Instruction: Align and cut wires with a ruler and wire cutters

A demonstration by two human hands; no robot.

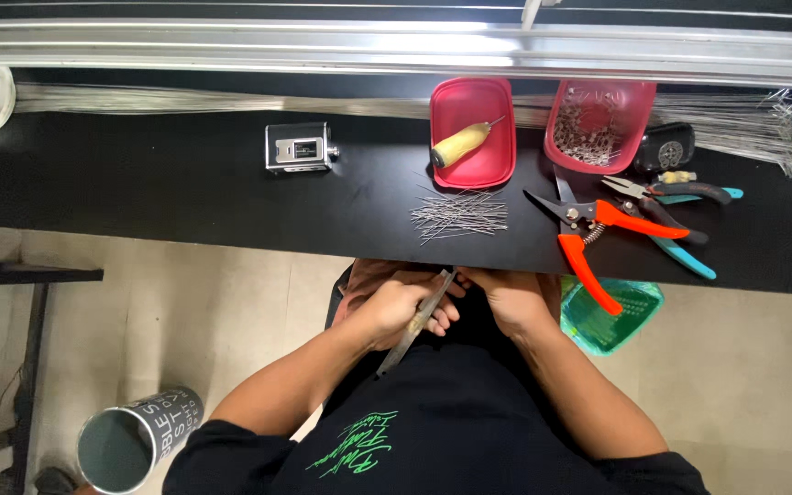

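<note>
Below the near edge of the black table point(185, 197), head view: both hands are working close together over the lap. The left hand point(401, 312) is closed in a fist around a long flat metal tool point(417, 323), looks like a file or blade, which is running diagonally from near the table edge down toward the torso. The right hand point(511, 298) is curled shut right beside it, fingertips meeting the tool's upper end; whatever it is pinching is too small to see, so I cannot tell what it has.

On the table, well apart from the hands: 1 loose pile of short wire pins point(460, 215), 1 red tray point(497, 165) holding a wooden-handled awl point(460, 144), a 2nd red tray point(639, 101) full of small metal pieces, orange-handled shears point(588, 238), 2 teal-handled pliers point(689, 257) beside them, a small silver counter point(300, 147), and long wire bundles point(185, 99) lying along the far side. A green basket point(611, 316) is sitting under the table edge, a grey can point(135, 440) on the floor at left.

Judging the step: likely filing or trimming 1 pin end against the tool. The next move is calling for steady pinch pressure and short strokes, keeping the piece from slipping.
</note>
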